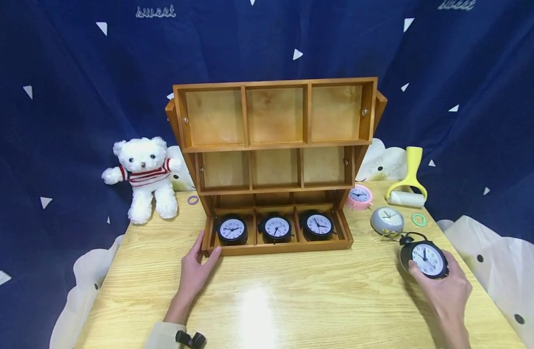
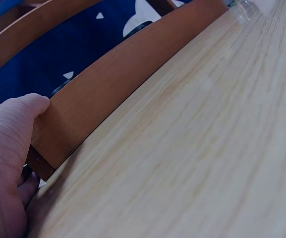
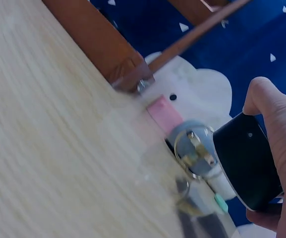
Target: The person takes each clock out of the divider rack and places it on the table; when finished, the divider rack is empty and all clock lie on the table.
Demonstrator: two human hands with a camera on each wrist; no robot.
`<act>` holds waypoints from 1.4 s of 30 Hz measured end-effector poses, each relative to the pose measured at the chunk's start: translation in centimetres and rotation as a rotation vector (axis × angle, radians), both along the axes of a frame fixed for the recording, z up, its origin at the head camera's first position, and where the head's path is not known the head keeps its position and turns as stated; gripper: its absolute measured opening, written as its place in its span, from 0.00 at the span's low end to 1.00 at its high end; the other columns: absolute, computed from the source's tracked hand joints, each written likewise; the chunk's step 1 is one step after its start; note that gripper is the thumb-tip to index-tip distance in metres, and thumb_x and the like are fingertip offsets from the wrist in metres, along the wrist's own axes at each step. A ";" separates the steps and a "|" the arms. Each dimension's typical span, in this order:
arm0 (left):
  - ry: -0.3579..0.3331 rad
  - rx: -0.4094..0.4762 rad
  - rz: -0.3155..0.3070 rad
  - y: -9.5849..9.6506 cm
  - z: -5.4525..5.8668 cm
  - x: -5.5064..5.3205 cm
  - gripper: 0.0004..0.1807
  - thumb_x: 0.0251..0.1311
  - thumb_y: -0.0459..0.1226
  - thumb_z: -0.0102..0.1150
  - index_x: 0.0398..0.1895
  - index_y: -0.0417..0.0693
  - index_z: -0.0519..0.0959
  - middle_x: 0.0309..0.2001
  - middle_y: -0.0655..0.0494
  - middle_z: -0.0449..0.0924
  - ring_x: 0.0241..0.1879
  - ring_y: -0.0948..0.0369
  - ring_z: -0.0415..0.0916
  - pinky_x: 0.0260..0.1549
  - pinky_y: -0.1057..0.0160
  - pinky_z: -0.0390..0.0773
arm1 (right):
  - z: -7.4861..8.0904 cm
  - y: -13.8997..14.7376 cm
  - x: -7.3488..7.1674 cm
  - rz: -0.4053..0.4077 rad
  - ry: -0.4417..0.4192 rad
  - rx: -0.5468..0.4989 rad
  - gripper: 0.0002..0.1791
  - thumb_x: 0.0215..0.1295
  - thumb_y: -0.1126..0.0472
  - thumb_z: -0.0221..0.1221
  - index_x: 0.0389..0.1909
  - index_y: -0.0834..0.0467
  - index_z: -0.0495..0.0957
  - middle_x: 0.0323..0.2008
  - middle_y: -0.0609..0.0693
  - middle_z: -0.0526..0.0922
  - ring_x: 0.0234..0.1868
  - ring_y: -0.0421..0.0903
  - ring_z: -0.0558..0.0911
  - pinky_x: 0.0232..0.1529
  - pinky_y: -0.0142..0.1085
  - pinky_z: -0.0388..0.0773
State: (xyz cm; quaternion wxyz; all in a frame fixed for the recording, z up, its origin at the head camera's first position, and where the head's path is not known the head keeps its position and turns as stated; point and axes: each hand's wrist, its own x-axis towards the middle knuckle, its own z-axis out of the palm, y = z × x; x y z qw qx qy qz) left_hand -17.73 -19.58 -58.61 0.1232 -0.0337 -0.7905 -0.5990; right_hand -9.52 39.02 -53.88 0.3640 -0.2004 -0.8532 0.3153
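A three-tier wooden shelf (image 1: 275,249) with square compartments stands on the table, its tiers tilted back. My left hand (image 1: 195,272) holds its front left corner, thumb on the front board (image 2: 98,82) and fingers along the side. In the bottom row sit three black alarm clocks: left (image 1: 232,229), middle (image 1: 275,228) and right (image 1: 318,225). Well to the right of the shelf, my right hand (image 1: 451,291) grips another black alarm clock (image 1: 427,260), raised above the table with its white dial up. The right wrist view shows that clock's dark casing (image 3: 247,161) between thumb and fingers.
Behind the held clock are a grey clock (image 1: 387,221), a pink clock (image 1: 359,197), a green ring (image 1: 418,220) and a yellow-handled roller (image 1: 407,196). Left of the shelf are a white teddy bear (image 1: 146,177) and a purple ring (image 1: 193,199). A blue curtain (image 1: 267,39) hangs behind.
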 end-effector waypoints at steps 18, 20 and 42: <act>-0.006 -0.009 0.009 0.0 -0.1 0.0 0.43 0.68 0.42 0.70 0.81 0.41 0.60 0.75 0.40 0.66 0.71 0.48 0.69 0.68 0.57 0.67 | -1.6 2.9 0.3 0.030 -0.268 -0.001 0.40 0.40 0.56 0.78 0.57 0.67 0.79 0.48 0.72 0.83 0.43 0.64 0.78 0.36 0.43 0.66; -0.002 -0.006 0.007 0.0 -0.2 0.0 0.43 0.68 0.42 0.70 0.81 0.41 0.60 0.75 0.40 0.66 0.71 0.47 0.69 0.68 0.57 0.67 | -1.6 3.1 0.1 0.023 -0.292 -0.009 0.40 0.41 0.55 0.78 0.58 0.67 0.79 0.48 0.72 0.83 0.43 0.64 0.79 0.35 0.41 0.66; -0.024 -0.060 0.029 0.0 0.0 0.0 0.44 0.68 0.45 0.70 0.81 0.44 0.61 0.77 0.41 0.63 0.72 0.46 0.67 0.69 0.52 0.67 | 0.0 1.7 -0.6 0.120 -0.222 -0.034 0.52 0.53 0.58 0.69 0.77 0.71 0.58 0.71 0.76 0.63 0.71 0.74 0.63 0.74 0.65 0.59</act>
